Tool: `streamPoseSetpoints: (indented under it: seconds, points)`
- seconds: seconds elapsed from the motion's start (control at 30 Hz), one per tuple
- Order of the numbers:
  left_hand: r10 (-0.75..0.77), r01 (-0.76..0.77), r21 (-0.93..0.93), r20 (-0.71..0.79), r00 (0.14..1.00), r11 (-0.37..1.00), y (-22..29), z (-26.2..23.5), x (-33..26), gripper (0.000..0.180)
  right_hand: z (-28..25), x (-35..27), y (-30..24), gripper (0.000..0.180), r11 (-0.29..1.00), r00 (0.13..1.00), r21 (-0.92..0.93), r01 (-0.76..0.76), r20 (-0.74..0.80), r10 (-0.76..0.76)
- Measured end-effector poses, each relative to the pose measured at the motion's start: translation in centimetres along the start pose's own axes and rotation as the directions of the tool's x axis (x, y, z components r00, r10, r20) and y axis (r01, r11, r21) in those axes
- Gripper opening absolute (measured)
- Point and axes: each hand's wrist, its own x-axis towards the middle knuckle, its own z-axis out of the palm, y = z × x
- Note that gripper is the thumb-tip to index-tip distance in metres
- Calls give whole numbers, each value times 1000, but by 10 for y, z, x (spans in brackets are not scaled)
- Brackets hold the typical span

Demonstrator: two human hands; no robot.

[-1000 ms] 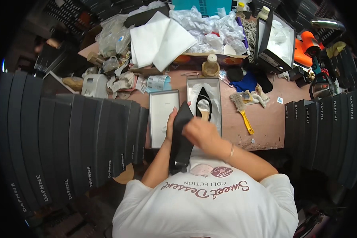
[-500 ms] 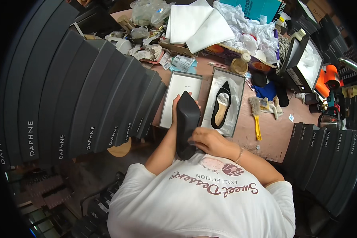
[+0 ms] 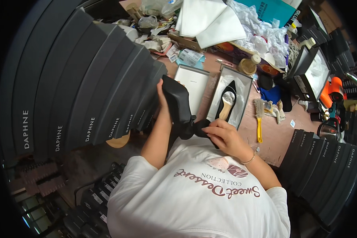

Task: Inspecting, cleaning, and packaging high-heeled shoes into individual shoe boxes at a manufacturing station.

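Note:
My left hand (image 3: pixel 162 92) grips the toe end of a black pointed shoe (image 3: pixel 179 106), held sole-up over the table edge. My right hand (image 3: pixel 221 134) pinches the dark bow or strap part at the shoe's heel end (image 3: pixel 200 126). Just beyond lies an open shoebox (image 3: pixel 245 85) lined with white paper, holding the matching black shoe (image 3: pixel 228 99) with its pale insole up. The box's lid (image 3: pixel 192 81) lies upturned to its left.
Tall stacks of dark shoeboxes (image 3: pixel 79 83) rise on the left and more (image 3: pixel 325 166) on the right. A yellow-handled brush (image 3: pixel 259 119) lies right of the open box. White tissue paper (image 3: pixel 210 20), plastic bags and clutter fill the far table. An orange tool (image 3: pixel 330 90) sits far right.
The view has swung left and closer. The black shoe has tilted further over in my hands, and my right hand has slid down to its heel end.

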Motion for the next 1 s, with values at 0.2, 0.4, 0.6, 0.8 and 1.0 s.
streamPoseSetpoints:
  seconds: [0.2,0.4,0.6,0.8,1.0]
  points:
    - [86,-52,231,-137,987,972,3,7,18,51,19,-1,28,25,935,992,-346,81,123,-40]
    - [253,-214,948,153,955,235,2,30,37,69,-53,-74,76,18,871,875,-179,-457,-264,405]
    - [-570,-651,477,323,755,-591,-144,78,-29,42,-66,-99,103,23,834,735,-8,-551,-478,481]
    - [-559,-462,747,146,816,-479,-158,52,11,33,-66,-93,103,23,877,703,127,-463,-551,450]
    - [-716,356,688,342,609,632,-44,75,-45,23,-92,-67,110,29,709,438,691,-139,-599,670]
